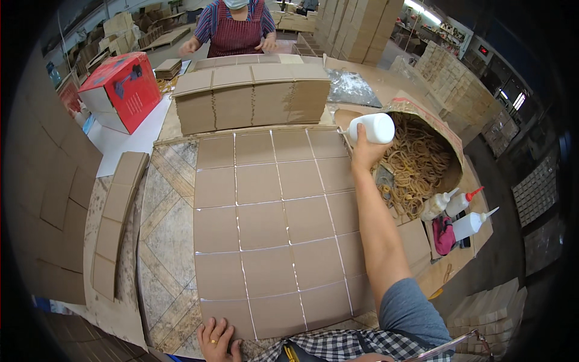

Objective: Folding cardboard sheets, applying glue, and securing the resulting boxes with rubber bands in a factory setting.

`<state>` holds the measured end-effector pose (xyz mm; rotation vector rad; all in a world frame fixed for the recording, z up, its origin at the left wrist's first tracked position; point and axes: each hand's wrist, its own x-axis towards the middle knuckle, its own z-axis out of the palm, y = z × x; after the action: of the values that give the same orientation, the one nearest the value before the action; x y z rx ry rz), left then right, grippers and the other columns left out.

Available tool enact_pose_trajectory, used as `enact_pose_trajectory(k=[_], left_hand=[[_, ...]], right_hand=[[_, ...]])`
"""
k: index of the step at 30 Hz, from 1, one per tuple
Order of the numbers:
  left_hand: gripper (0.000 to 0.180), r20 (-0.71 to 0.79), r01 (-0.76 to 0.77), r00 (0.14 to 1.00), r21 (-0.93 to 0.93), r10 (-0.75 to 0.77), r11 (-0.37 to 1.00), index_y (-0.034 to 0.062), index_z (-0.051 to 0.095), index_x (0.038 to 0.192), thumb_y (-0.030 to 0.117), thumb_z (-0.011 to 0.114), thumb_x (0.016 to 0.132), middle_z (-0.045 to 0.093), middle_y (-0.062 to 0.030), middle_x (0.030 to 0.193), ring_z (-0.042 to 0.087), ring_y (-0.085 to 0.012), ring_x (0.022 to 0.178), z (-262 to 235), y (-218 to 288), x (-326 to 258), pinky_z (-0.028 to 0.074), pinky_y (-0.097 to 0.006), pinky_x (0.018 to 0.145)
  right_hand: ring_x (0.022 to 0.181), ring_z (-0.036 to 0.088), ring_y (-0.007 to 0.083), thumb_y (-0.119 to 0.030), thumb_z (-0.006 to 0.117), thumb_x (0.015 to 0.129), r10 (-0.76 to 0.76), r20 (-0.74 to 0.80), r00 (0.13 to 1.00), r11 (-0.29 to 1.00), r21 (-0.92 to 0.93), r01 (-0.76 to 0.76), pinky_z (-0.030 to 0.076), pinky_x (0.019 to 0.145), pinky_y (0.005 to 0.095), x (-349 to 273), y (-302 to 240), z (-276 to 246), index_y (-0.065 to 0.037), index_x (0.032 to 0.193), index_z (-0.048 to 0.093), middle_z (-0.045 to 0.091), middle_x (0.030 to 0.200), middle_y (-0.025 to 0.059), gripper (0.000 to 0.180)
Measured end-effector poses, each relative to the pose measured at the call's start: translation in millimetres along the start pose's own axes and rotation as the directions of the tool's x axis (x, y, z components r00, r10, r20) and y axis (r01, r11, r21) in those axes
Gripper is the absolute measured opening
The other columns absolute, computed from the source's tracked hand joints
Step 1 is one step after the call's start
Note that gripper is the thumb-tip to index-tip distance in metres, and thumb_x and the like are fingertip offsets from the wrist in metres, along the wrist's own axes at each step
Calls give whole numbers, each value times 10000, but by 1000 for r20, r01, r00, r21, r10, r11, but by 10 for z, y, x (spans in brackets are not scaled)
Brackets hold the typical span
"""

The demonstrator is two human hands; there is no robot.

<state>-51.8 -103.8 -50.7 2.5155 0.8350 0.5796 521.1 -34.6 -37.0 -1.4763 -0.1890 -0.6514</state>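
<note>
A brown cardboard sheet [260,224] scored into rectangles lies flat before me, with white lines of glue running along its lengthwise creases. My right hand [365,152] is closed around a white squeeze bottle [380,128], held on its side near the sheet's far right corner. The bottle's nozzle points left, close to the sheet's far edge. At the near left corner, my left hand [218,340] rests with its fingers apart on the sheet's edge, a ring on one finger. It holds nothing.
Behind the sheet stands a stack of folded cardboard [253,99]. A sack of rubber bands [416,151] lies at the right, near several glue bottles [467,225]. A red and white box [123,90] and cardboard strips [120,220] are at left. Across the table is another person [238,30].
</note>
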Motion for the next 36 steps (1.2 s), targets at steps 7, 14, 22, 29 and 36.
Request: enact_pose_trajectory(k=[7,14,22,29,36], left_hand=[[405,-8,-24,1000,9,24,1000,51,606,1167,187,685,794,575,-151,1244,472,-366,1216,1,-8,-2,320,-507,1026],[369,-46,-40,998,-17,39,999,36,611,1075,145,674,728,581,-153,1208,459,-380,1206,61,-25,-36,315,-528,1007],[320,-44,-24,999,7,24,1000,17,620,1016,100,656,709,593,-155,1180,466,-390,1184,58,30,-33,327,-516,989],[305,-53,-31,998,8,32,999,16,620,1035,122,640,750,589,-162,1189,463,-393,1195,94,2,-70,297,-532,1011],[310,-56,-48,997,42,50,998,7,618,1055,137,633,774,581,-164,1205,451,-406,1201,122,5,-96,296,-522,1019]], right_hand=[[1084,531,317,-232,842,677,-29,16,999,998,-52,30,408,940,426,-93,-214,-471,22,1250,361,522,1184,205,790],[1052,552,351,-252,841,655,-67,12,998,995,-71,68,424,905,438,-212,-371,-947,23,1200,394,543,1147,222,757],[1043,557,323,-227,843,642,-41,-21,999,995,-92,39,430,906,420,-353,-629,-1518,27,1212,398,560,1126,201,766],[1027,571,284,-191,839,667,-49,1,999,998,48,49,454,897,387,-520,-799,-2039,17,1225,399,569,1120,175,740],[1023,572,245,-156,842,671,-2,73,997,1000,-14,3,473,874,367,-694,-1081,-2594,11,1224,400,560,1122,156,727]])
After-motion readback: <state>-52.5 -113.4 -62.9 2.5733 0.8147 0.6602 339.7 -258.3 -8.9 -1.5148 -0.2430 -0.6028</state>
